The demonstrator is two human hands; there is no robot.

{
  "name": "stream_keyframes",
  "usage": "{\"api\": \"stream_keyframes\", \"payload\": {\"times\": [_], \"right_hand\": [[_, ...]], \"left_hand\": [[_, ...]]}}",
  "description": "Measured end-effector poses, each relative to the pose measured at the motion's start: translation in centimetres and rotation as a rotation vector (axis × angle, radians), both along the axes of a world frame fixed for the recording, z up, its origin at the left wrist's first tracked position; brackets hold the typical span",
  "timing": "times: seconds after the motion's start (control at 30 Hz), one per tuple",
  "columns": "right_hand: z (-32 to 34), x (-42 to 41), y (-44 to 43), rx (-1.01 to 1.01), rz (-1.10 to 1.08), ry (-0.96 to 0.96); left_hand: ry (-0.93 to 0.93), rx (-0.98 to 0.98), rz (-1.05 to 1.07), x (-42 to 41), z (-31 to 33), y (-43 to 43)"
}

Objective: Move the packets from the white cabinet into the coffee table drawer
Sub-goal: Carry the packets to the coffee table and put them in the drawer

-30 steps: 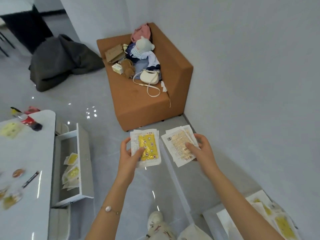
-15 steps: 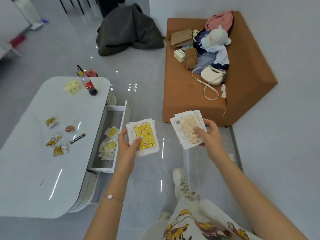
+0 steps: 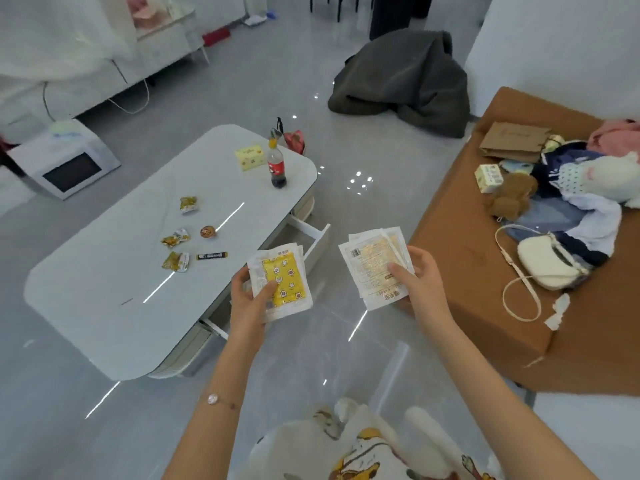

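Two stacks of flat, glossy plastic packets: the left hand [image 3: 247, 303] pinches the yellow star-printed stack [image 3: 282, 284], the right hand [image 3: 420, 287] grips the white label-side stack [image 3: 372, 263]. Both hang beside the open drawer [image 3: 318, 239] of the rounded white coffee table [image 3: 138, 271].

So the left hand [image 3: 247, 303] grips a stack of yellow star-print packets [image 3: 282, 280], thumb on top. The right hand [image 3: 420, 282] holds the label-side-up packets [image 3: 375, 263]. The open drawer [image 3: 320, 242] is just past the left fingers [image 3: 266, 292]. The white counter [image 3: 121, 289], further left, carries a cola bottle [image 3: 277, 166] and snack wrappers [image 3: 176, 237]. The orange sofa [image 3: 467, 271] is right of the right fingers [image 3: 398, 270].
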State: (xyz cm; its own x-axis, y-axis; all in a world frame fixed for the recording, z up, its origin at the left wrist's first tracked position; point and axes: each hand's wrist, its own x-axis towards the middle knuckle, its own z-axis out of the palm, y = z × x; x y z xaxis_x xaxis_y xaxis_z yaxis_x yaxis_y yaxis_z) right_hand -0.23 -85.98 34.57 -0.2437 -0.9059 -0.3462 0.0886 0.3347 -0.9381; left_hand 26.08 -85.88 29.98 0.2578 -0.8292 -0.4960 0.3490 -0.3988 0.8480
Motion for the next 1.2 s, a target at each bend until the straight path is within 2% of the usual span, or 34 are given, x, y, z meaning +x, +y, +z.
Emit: {"api": "stream_keyframes", "payload": {"times": [0.3,0.73,0.83,0.9,1.0,1.2], "right_hand": [[-5.1,3.5,-14.0,0.112,0.259,0.004],[-18.3,10.2,-33.8,0.346,0.483,0.102],[-24.0,11.8,-37.1,0.447,0.489,0.159],[-29.0,13.0,-39.5,0.504,0.566,0.204],[-38.1,15.3,-43.4,0.561,0.699,0.268],[-56.4,19.6,-49.3,0.609,0.767,0.329]], "left_hand": [[0.029,0.052,0.234,3.1,-4.2,-5.7],[0.119,0.348,0.394,9.0,-19.1,-16.1],[0.093,0.436,0.411,9.3,-24.2,-18.5],[0.11,0.48,0.411,9.7,-29.0,-20.0],[0.117,0.548,0.449,10.4,-37.4,-22.6],[0.053,0.629,0.499,11.6,-53.4,-26.6]]}}
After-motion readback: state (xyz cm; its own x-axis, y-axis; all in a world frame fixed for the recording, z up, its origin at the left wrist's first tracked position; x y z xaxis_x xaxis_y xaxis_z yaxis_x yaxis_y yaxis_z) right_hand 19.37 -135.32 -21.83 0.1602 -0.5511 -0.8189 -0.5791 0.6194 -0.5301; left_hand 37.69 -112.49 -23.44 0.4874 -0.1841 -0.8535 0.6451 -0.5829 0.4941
